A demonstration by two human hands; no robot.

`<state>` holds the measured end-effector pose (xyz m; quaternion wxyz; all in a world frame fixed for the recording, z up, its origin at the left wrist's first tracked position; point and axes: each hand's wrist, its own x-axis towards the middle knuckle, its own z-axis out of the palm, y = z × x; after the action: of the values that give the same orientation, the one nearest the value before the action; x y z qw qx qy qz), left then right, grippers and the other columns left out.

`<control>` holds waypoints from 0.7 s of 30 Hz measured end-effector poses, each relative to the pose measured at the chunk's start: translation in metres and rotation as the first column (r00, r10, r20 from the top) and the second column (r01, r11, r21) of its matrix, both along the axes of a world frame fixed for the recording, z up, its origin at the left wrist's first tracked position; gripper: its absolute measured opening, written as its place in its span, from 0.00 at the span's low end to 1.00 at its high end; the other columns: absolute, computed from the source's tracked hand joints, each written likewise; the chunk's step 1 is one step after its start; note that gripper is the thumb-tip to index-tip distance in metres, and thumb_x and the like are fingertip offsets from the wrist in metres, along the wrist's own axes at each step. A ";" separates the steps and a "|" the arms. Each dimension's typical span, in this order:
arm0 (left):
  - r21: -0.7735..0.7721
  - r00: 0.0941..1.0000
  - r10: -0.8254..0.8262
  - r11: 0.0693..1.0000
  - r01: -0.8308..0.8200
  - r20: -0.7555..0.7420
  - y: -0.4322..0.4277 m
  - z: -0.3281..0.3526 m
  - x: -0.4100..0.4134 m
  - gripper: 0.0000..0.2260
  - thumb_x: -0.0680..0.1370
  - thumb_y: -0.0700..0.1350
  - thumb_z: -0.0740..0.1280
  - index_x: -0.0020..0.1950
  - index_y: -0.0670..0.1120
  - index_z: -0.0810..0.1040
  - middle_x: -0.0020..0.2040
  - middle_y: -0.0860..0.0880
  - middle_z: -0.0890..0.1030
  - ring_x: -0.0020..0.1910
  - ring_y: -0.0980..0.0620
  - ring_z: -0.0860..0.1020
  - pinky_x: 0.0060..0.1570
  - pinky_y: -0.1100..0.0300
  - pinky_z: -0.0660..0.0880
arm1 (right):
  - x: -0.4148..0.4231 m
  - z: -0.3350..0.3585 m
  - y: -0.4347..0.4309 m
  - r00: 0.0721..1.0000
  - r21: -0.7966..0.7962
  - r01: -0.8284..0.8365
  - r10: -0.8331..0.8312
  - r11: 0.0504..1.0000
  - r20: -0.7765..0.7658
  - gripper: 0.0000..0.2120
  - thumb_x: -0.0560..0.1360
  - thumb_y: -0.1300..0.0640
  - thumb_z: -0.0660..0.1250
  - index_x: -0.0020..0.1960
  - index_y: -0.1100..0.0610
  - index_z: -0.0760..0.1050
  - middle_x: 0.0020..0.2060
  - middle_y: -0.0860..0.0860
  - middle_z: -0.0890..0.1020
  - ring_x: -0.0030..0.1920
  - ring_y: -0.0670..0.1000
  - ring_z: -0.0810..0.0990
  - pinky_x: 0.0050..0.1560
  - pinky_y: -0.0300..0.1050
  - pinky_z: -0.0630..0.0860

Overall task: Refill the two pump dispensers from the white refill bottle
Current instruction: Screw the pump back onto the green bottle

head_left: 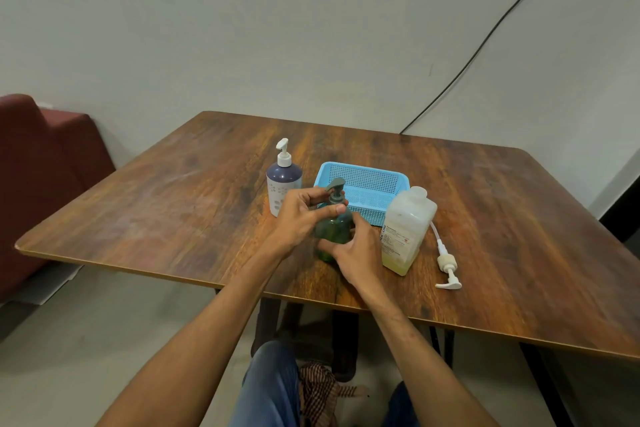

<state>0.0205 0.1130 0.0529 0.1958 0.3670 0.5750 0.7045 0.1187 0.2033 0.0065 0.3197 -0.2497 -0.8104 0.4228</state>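
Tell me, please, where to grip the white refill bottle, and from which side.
Grip the white refill bottle round its flat-sided body, below the shoulder, probably from the right: it stands upright, the green pump dispenser and the right hand crowd its left, and the blue basket stands behind.

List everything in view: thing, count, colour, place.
table: 1, brown wood, fills the middle
green dispenser: 1, green, grey pump, upright in front of basket
purple dispenser: 1, purple and white, left of basket
basket: 1, light blue, behind green dispenser
refill bottle: 1, white, yellowish liquid low inside, right of green dispenser
loose pump: 1, white, lying on table right of refill bottle
cable: 1, black, on wall behind
seat: 1, dark red, far left
left hand: 1, grips green dispenser's pump
right hand: 1, holds green dispenser's body
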 end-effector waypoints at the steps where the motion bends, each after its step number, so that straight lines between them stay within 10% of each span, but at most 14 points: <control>1: -0.005 1.000 -0.004 1.000 0.004 -0.007 0.000 0.000 -0.001 0.12 0.75 0.34 0.73 0.58 0.36 0.83 0.53 0.46 0.87 0.56 0.50 0.84 0.52 0.62 0.80 | 0.000 0.001 0.000 1.000 0.000 0.000 0.000 1.000 0.002 0.33 0.66 0.50 0.81 0.67 0.50 0.72 0.60 0.44 0.77 0.61 0.46 0.74 0.61 0.45 0.75; 21: 0.015 0.999 0.031 0.999 -0.031 0.028 -0.005 -0.006 0.011 0.16 0.75 0.33 0.72 0.63 0.38 0.80 0.57 0.49 0.84 0.58 0.56 0.83 0.50 0.66 0.79 | 0.005 0.006 0.005 0.998 -0.074 -0.039 0.042 0.997 0.038 0.34 0.67 0.52 0.80 0.69 0.50 0.70 0.64 0.48 0.77 0.64 0.49 0.75 0.64 0.48 0.76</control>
<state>0.0312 0.1082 0.0464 0.1899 0.3498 0.5724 0.7169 0.1239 0.2078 0.0126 0.2859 -0.2530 -0.8054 0.4534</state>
